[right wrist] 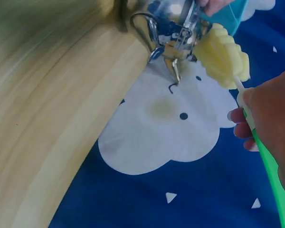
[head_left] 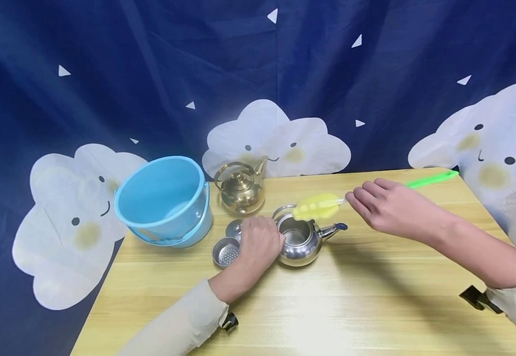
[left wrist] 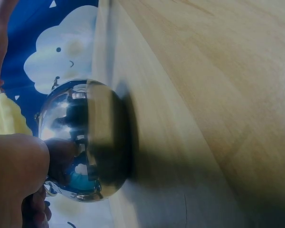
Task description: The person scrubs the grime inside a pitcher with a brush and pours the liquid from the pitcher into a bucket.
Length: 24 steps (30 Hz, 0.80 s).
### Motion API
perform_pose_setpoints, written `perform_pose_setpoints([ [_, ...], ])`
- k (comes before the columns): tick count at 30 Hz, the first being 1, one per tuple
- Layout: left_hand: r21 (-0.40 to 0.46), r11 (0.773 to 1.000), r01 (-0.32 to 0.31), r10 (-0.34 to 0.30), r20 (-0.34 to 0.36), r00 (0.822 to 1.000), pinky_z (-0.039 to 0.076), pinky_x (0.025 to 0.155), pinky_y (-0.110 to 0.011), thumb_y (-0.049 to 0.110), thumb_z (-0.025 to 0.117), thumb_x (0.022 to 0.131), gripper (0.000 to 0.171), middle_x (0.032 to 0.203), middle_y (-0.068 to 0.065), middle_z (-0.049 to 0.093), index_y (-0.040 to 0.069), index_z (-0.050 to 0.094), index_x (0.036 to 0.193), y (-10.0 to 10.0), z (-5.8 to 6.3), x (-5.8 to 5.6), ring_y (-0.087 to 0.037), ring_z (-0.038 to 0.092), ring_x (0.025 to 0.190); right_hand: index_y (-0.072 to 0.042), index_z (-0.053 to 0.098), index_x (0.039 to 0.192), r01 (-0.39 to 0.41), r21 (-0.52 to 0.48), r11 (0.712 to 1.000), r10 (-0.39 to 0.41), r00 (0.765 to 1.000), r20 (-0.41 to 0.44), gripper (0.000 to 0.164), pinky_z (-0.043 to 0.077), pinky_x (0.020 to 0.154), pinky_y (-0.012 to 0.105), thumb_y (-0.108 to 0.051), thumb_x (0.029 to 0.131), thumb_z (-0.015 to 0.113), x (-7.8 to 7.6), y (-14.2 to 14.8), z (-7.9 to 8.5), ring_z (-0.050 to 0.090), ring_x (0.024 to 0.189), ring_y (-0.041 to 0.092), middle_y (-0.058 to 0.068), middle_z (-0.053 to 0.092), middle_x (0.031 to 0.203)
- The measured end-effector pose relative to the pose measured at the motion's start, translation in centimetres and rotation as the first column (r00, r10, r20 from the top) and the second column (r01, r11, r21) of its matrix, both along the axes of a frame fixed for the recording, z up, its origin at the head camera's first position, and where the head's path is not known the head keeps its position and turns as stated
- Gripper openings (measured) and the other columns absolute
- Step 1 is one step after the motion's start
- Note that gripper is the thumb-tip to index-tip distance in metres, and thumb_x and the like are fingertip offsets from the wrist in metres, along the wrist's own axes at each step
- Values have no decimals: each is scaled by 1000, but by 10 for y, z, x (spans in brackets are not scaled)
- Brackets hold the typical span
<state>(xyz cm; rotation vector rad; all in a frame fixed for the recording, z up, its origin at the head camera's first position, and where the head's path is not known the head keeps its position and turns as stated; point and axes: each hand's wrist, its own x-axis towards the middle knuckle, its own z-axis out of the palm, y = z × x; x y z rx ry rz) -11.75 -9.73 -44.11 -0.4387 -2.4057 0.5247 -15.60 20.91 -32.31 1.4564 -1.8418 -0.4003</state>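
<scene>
Holding the sponge brush (head_left: pixel 317 206) by its stem, fingers of my right grip (head_left: pixel 384 205) curled round it. Yellow head lies left of that grip, above the open mouth of the steel kettle (head_left: pixel 300 253); contact unclear. Long axis slants toward the far right corner of the surface (head_left: pixel 373 306). Kettle sits toward the far edge; my left grip (head_left: pixel 259 242), nearer it, clasps its left side.
</scene>
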Motion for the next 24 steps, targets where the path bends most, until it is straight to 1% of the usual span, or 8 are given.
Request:
perform_pose_setpoints([
  [3, -2, 1000, 4, -4, -7, 1000, 18, 54, -30, 34, 55, 90, 33, 58, 5, 42, 19, 47, 62, 0, 0, 0, -14, 30, 54, 11, 68, 107, 24, -49, 999, -22, 999, 44, 47, 56, 66, 36, 6, 108, 21, -1, 6, -4, 59, 72, 28, 18, 68, 89],
  [6, -5, 1000, 8, -8, -9, 1000, 18, 54, -30, 34, 55, 90, 33, 58, 5, 41, 19, 47, 62, 0, 0, 0, -14, 29, 54, 10, 68, 107, 56, -90, 994, -48, 995, 87, 50, 58, 66, 37, 4, 109, 19, -2, 11, -10, 60, 71, 28, 16, 69, 89],
  [11, -16, 1000, 4, -4, 5, 1000, 17, 54, -30, 34, 54, 91, 34, 58, 5, 40, 19, 46, 62, 0, 1, 0, -14, 27, 54, 10, 69, 108, 89, -142, 986, -67, 987, 149, 56, 59, 64, 38, 3, 110, 13, -3, 21, -24, 64, 75, 29, 16, 70, 91],
  [14, -13, 1000, 0, 0, 7, 1000, 18, 53, -30, 34, 54, 90, 33, 57, 6, 41, 19, 46, 62, 0, 1, 0, -14, 28, 54, 10, 68, 105, 91, -183, 979, -59, 983, 173, 53, 58, 61, 39, 3, 110, 16, -5, 25, -31, 62, 75, 30, 17, 68, 89],
  [18, -12, 1000, -4, 4, -9, 1000, 20, 52, -30, 33, 54, 88, 31, 57, 6, 42, 20, 47, 62, 1, 1, 0, -14, 30, 54, 10, 66, 99, 90, -242, 966, -47, 983, 179, 47, 55, 57, 38, 0, 109, 21, -8, 30, -41, 57, 69, 28, 17, 65, 81],
  [21, -14, 1000, -4, 4, -21, 1000, 20, 52, -30, 33, 54, 88, 30, 57, 6, 42, 20, 47, 62, 1, 1, 0, -14, 30, 53, 10, 66, 96, 100, -276, 956, -50, 982, 181, 47, 54, 55, 39, -4, 110, 23, -9, 33, -48, 57, 66, 29, 17, 65, 78],
  [24, -13, 1000, -6, 5, -13, 1000, 20, 52, -30, 34, 55, 88, 31, 57, 5, 42, 20, 47, 62, 0, 2, 0, -14, 30, 54, 10, 67, 95, 122, -296, 948, -66, 979, 193, 48, 54, 55, 40, -7, 111, 25, -9, 37, -56, 58, 66, 29, 17, 65, 77],
])
